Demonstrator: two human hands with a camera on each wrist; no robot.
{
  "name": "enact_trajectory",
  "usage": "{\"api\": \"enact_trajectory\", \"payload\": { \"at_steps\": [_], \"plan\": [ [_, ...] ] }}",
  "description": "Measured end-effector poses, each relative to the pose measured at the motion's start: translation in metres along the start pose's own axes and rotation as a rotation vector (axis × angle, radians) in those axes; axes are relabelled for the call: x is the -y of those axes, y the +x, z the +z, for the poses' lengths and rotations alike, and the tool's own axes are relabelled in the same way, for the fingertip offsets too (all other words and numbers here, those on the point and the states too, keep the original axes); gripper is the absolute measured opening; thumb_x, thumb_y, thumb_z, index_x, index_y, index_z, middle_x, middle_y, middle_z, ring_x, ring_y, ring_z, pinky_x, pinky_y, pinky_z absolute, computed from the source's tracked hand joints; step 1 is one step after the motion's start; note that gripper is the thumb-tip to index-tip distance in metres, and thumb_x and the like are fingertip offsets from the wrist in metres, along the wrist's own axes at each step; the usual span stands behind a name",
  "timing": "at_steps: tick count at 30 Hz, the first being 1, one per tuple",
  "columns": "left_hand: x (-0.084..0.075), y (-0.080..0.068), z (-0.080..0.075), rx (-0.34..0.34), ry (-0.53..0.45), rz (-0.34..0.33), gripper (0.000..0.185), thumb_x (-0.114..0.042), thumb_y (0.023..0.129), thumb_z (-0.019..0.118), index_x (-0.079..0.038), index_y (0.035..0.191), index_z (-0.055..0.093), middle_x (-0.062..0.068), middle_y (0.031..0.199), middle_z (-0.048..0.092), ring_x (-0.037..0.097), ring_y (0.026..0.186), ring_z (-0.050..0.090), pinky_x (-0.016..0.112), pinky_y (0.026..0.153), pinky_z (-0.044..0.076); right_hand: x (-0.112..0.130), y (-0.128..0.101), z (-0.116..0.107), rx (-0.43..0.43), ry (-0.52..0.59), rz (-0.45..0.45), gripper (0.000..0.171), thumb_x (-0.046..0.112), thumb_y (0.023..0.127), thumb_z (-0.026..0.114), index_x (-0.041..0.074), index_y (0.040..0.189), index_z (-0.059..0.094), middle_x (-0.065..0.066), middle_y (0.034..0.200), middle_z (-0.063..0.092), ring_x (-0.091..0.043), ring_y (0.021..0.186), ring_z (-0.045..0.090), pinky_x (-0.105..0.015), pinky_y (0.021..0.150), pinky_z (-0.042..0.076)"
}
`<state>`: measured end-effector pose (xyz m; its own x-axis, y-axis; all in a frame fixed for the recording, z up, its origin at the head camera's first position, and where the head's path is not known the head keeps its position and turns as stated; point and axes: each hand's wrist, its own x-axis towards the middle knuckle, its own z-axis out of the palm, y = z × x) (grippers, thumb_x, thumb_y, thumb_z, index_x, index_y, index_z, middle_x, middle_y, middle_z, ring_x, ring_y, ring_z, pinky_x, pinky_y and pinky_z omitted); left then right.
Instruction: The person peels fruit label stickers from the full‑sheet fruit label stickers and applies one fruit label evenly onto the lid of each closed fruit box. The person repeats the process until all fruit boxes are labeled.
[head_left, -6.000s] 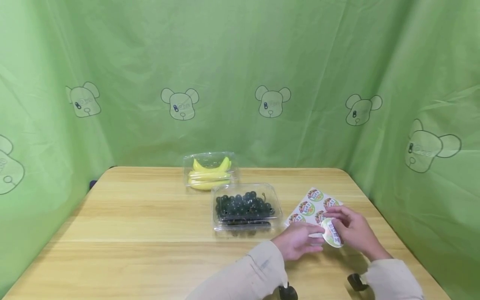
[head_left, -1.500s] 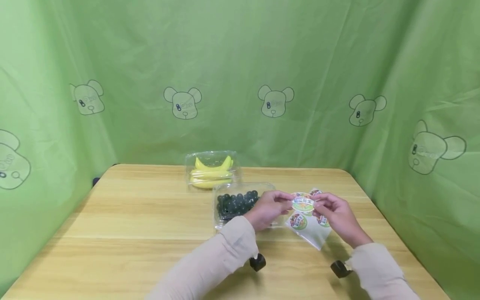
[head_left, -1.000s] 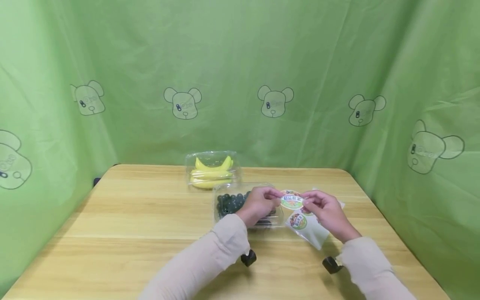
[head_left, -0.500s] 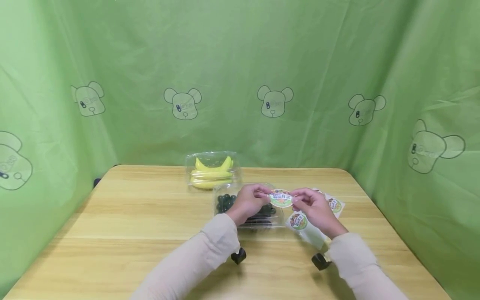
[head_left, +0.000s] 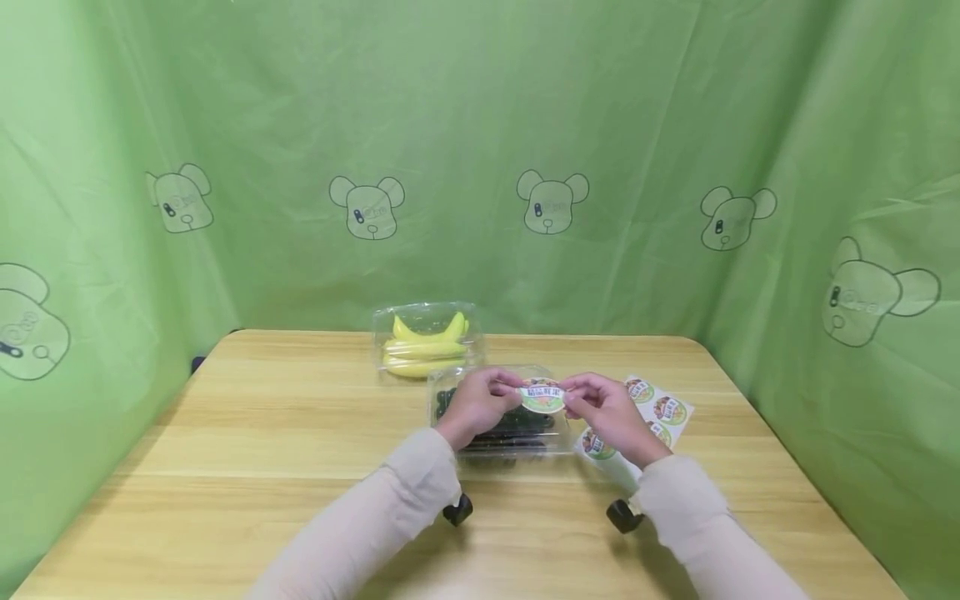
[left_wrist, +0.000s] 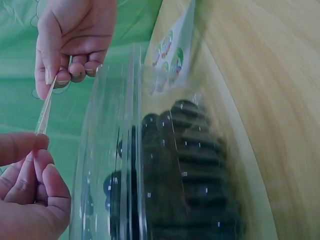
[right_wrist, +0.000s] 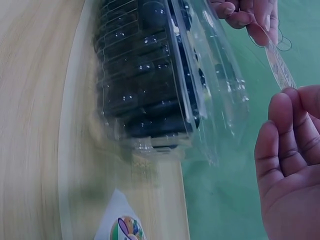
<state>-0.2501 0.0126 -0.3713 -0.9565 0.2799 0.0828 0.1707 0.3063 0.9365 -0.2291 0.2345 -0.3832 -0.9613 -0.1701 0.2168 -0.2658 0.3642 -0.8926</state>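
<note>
You have the round sticker [head_left: 542,397] stretched between both hands, just above the clear box of grapes [head_left: 498,417] in the middle of the table [head_left: 262,433]. Your left hand [head_left: 480,402] pinches its left edge and your right hand [head_left: 606,410] pinches its right edge — fingers and thumb clamped on it at both sides. From the left wrist view the sticker [left_wrist: 44,112] shows edge-on and not yet touching the lid, so there is room to line it up. Keep it taut and level, and centre it over the flat part of the lid rather than over the ridges at the rim. I would set 1 edge down first and smooth across with a fingertip — that should keep bubbles and creases out. The lid looks thin and springy, so press lightly or the box may slide. The sheet of stickers [head_left: 645,417] lies just right of the box; the 2nd box, with bananas [head_left: 422,348], sits at the far side, touching nothing you hold.
</note>
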Motion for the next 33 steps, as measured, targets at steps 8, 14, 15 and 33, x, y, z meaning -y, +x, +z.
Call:
{"api": "enact_trajectory", "payload": {
  "at_steps": [8, 14, 15, 33],
  "plan": [
    [0.002, -0.002, -0.008, 0.004, -0.005, -0.024, 0.018, -0.005, 0.084, 0.072, -0.011, 0.101, 0.071, -0.002, 0.089, 0.07, 0.014, 0.085, 0.063, 0.03, 0.075, 0.053, -0.001, 0.006, 0.008, 0.007, -0.016, -0.008, 0.024, 0.005, 0.093, 0.061, -0.005, 0.115, 0.06, -0.013, 0.09, 0.067, -0.04, 0.086, 0.064, -0.027, 0.077, 0.056],
    [0.005, -0.004, -0.012, -0.004, 0.017, -0.029, 0.019, -0.004, 0.084, 0.072, -0.011, 0.102, 0.071, -0.001, 0.09, 0.07, 0.015, 0.087, 0.064, 0.031, 0.079, 0.053, -0.001, 0.009, 0.013, 0.012, -0.01, -0.02, 0.023, 0.004, 0.093, 0.06, -0.005, 0.114, 0.06, -0.012, 0.088, 0.066, -0.039, 0.085, 0.064, -0.027, 0.077, 0.056],
    [0.005, -0.004, -0.013, -0.007, 0.023, -0.026, 0.019, -0.004, 0.084, 0.072, -0.011, 0.102, 0.071, -0.001, 0.09, 0.07, 0.015, 0.087, 0.064, 0.032, 0.079, 0.053, -0.001, 0.01, 0.014, 0.01, -0.012, -0.019, 0.023, 0.005, 0.093, 0.06, -0.005, 0.113, 0.061, -0.012, 0.088, 0.066, -0.037, 0.084, 0.064, -0.027, 0.077, 0.056],
    [0.015, -0.008, -0.026, -0.029, 0.048, 0.012, 0.02, 0.001, 0.083, 0.071, -0.006, 0.102, 0.07, 0.004, 0.09, 0.069, 0.017, 0.085, 0.065, 0.029, 0.076, 0.056, 0.006, 0.014, 0.038, -0.068, -0.072, -0.025, 0.016, 0.004, 0.089, 0.064, -0.001, 0.105, 0.066, -0.006, 0.081, 0.063, -0.018, 0.073, 0.053, -0.026, 0.068, 0.045]
  ]
}}
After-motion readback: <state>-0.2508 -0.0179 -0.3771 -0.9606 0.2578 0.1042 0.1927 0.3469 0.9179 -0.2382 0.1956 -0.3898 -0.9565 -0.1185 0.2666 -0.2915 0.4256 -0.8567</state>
